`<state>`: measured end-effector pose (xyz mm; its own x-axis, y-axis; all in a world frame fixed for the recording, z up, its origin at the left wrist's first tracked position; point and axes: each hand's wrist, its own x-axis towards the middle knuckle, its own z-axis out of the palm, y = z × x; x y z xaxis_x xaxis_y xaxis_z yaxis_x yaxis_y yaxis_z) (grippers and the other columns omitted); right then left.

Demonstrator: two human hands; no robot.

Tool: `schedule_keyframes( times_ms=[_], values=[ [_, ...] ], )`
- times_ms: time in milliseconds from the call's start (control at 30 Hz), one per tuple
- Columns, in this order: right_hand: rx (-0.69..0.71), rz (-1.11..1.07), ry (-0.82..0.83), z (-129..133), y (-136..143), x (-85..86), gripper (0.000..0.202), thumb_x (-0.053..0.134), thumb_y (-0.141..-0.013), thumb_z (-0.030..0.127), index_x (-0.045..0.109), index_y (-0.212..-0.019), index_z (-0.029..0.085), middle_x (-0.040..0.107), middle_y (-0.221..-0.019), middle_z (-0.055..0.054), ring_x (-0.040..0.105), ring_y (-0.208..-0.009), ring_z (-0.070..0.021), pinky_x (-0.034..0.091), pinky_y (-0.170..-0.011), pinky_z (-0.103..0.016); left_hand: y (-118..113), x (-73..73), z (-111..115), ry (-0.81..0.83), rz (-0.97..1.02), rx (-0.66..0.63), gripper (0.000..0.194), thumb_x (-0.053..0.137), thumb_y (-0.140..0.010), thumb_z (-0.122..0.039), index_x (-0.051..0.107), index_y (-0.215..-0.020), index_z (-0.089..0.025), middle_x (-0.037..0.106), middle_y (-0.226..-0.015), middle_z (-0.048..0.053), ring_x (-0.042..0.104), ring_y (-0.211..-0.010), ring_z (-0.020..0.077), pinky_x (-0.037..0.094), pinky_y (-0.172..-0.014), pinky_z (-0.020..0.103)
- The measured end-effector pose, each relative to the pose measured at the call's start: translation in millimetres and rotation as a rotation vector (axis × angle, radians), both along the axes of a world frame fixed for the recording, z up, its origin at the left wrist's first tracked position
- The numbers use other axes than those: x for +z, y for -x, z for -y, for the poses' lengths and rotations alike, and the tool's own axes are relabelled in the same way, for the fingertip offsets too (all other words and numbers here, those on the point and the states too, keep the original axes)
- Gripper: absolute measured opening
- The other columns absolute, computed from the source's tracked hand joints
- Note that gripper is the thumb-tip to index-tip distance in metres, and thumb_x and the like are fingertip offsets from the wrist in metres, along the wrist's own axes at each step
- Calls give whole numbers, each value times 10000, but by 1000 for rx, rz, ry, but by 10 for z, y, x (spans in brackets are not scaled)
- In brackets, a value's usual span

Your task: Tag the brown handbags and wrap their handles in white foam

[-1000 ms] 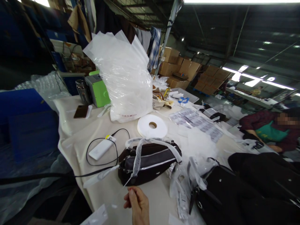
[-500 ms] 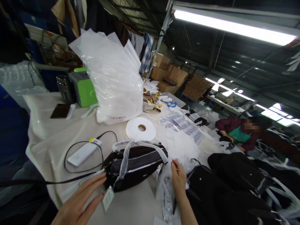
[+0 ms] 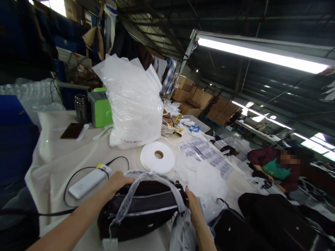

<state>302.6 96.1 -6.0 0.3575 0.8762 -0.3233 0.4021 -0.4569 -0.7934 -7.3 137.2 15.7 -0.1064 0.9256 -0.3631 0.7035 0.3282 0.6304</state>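
Moved from the near table edge onto the black handbag (image 3: 141,209): left hand (image 3: 117,182) cupped over its far-left top, right hand (image 3: 193,205) pressed against its right end beside the wrapped handle (image 3: 154,179). Best gripped evenly at both ends, clear of the loose plastic wrap.
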Motion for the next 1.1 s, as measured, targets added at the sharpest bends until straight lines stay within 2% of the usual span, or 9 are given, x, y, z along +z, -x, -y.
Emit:
schedule_keyframes(
  times_ms=[200,333,467,533,633,833,967,1033,1100],
  values=[
    [209,121,311,260,-128,64,625,186,-806,626,502,-475,200,528,-418,-43,578,-442,-195,448,-529,-332,-38,73,-20,25,-71,-176,496,622,-535,-388,578,-921,-79,652,-930,144,602,-866,275,447,-715,312],
    [356,370,237,55,-78,207,422,313,-862,454,605,-711,189,644,-671,-88,634,-776,-227,417,-770,-362,-133,18,28,16,-127,-287,670,648,-480,-259,523,-1113,-77,622,-1063,179,564,-985,312,419,-823,349],
    [565,521,174,-413,299,187,289,463,-830,352,582,-986,141,602,-1068,-148,516,-1074,-257,342,-908,-364,-176,-17,98,-6,-123,-351,709,546,-514,-132,457,-1217,-103,629,-1089,142,576,-992,266,422,-820,315],
    [678,544,191,-624,553,98,438,603,-748,326,509,-1134,144,536,-1194,-142,453,-1150,-264,324,-946,-376,-161,-19,137,-15,-106,-367,698,509,-549,-135,433,-1242,-109,652,-1047,117,595,-965,242,428,-804,296],
    [804,557,256,-831,858,-75,592,673,-707,318,434,-1223,153,506,-1230,-126,453,-1143,-277,343,-944,-457,-116,-17,192,-19,-31,-352,703,489,-587,-165,385,-1279,-108,643,-1077,113,577,-1021,218,414,-837,274],
    [846,602,268,-900,980,-254,308,552,-829,321,531,-1090,158,568,-1094,-66,566,-950,-199,465,-812,-413,-68,-63,251,-21,98,-307,681,477,-616,-232,387,-1280,-113,670,-1001,94,555,-1054,259,385,-893,318],
    [664,715,73,-893,851,113,156,502,-845,255,587,-904,139,611,-923,-53,576,-857,-176,455,-771,-363,-44,-40,253,-41,204,-198,803,510,-619,-314,247,-1340,-75,641,-1048,105,593,-951,255,404,-872,325],
    [546,774,-91,-864,763,504,175,440,-835,191,577,-934,144,603,-949,-82,557,-897,-192,425,-797,-342,-12,41,251,-16,299,-198,883,549,-605,-377,191,-1349,-65,636,-1032,90,613,-834,238,445,-806,313],
    [461,820,-265,-764,697,986,257,396,-818,167,533,-1035,158,566,-1051,-91,525,-971,-196,391,-842,-323,28,162,254,-13,358,-300,835,597,-583,-398,297,-1306,-108,635,-1013,59,602,-842,233,450,-799,296]
  ],
)
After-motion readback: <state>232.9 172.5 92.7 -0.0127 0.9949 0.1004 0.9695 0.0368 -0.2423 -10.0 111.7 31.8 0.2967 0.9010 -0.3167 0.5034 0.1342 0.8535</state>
